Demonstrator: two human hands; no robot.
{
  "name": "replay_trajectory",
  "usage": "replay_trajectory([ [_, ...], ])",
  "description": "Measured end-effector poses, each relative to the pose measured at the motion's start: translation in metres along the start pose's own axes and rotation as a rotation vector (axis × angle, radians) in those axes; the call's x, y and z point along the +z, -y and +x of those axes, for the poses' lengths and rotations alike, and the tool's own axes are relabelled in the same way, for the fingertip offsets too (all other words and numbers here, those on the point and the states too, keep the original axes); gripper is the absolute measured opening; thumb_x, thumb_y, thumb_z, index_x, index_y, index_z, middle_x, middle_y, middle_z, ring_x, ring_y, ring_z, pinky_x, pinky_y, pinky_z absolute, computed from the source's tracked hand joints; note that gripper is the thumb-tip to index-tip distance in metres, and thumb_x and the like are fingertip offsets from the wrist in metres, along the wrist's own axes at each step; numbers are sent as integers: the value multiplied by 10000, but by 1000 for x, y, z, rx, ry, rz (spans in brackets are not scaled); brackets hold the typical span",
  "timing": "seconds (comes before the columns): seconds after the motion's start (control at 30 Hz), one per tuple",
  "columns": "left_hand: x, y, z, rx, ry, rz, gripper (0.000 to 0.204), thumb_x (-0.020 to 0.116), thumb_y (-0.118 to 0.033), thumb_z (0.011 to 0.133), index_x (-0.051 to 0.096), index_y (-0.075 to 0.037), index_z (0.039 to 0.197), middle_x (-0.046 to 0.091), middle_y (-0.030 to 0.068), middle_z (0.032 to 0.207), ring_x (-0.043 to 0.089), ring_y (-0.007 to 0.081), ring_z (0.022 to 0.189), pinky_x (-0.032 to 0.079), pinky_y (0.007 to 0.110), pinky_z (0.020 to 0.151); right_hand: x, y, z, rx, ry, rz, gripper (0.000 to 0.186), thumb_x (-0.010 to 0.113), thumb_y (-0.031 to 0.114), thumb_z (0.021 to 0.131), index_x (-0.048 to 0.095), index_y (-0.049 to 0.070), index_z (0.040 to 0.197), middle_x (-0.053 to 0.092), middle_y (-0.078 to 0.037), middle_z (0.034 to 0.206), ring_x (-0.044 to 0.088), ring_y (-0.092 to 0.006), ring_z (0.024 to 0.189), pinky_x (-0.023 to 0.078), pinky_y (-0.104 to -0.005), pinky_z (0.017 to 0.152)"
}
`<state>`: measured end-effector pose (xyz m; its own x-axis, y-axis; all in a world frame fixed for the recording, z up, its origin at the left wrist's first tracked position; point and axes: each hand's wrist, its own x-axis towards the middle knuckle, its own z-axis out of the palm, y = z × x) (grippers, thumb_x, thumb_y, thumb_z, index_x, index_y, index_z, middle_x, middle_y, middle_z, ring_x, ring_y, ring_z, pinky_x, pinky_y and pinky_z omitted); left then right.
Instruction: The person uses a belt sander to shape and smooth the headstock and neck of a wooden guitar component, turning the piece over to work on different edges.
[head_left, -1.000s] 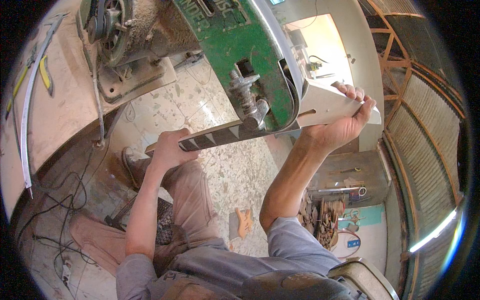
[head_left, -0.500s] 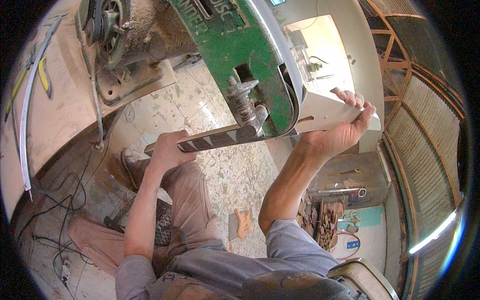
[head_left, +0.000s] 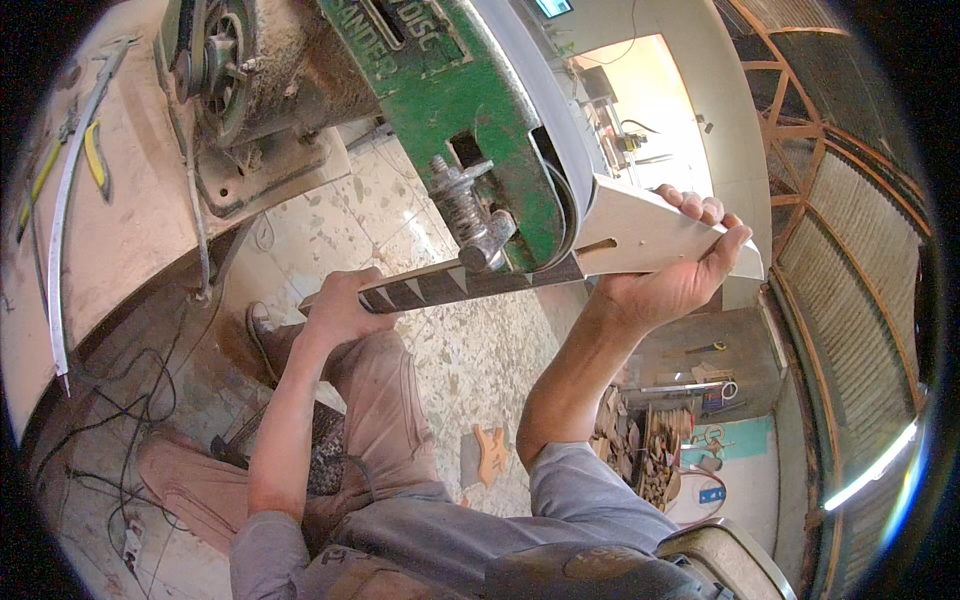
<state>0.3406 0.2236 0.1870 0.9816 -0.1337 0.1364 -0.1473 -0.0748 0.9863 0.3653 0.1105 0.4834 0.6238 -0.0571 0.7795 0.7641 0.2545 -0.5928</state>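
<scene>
A guitar-like workpiece with a dark fingerboard, pale triangular inlays and a white angular body lies against the rounded end of a green belt sander. My left hand is closed around the far-left end of the neck. My right hand grips the white body's outer edge, fingers curled over it. The sander's threaded metal fitting hangs just above the neck and hides part of it. Where the workpiece meets the belt is partly hidden.
A bench at left holds yellow-handled pliers and a metal strip, beside a dusty motor. Cables trail underneath. An orange cut-out piece lies on the floor. Stacked offcuts stand at right.
The workpiece and my right hand sit slightly lower in the picture. The sander appears shifted a little leftward and down. Both grips stay the same.
</scene>
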Motion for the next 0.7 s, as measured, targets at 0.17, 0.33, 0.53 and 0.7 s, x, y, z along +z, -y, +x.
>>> replay_trajectory([
  [0.17, -1, -1, 0, -12, 14, -9, 414, 802, -244, 617, 708, -18, 950, 706, 188, 815, 697, 322, 808, 538, 376, 781, -3, 1, -1, -15, 3, -30, 216, 481, 339, 1039, 555, 142, 989, 565, -10, 837, 599, -149, 809, 534, -372, 794],
  [0.33, 7, 13, 4, 43, 8, 9, 384, 804, -237, 614, 700, -24, 915, 705, 173, 807, 694, 324, 801, 537, 375, 772, 0, 1, -3, -30, -4, -41, 225, 469, 343, 1043, 547, 137, 995, 553, -11, 839, 596, -154, 803, 530, -374, 795],
  [0.53, 6, 14, 5, 57, 17, -4, 374, 804, -229, 607, 691, -23, 897, 701, 171, 801, 691, 327, 798, 536, 374, 763, -11, 3, -1, -10, 66, -6, 264, 437, 371, 1054, 567, 143, 1036, 589, -19, 864, 624, -167, 840, 556, -391, 812],
  [0.7, 12, 22, 7, 76, 18, -45, 401, 806, -228, 596, 692, -10, 912, 701, 186, 819, 690, 336, 818, 536, 379, 777, -8, 2, -2, -29, 44, -30, 256, 450, 372, 1050, 566, 145, 1019, 584, -15, 860, 617, -164, 841, 552, -375, 805],
])
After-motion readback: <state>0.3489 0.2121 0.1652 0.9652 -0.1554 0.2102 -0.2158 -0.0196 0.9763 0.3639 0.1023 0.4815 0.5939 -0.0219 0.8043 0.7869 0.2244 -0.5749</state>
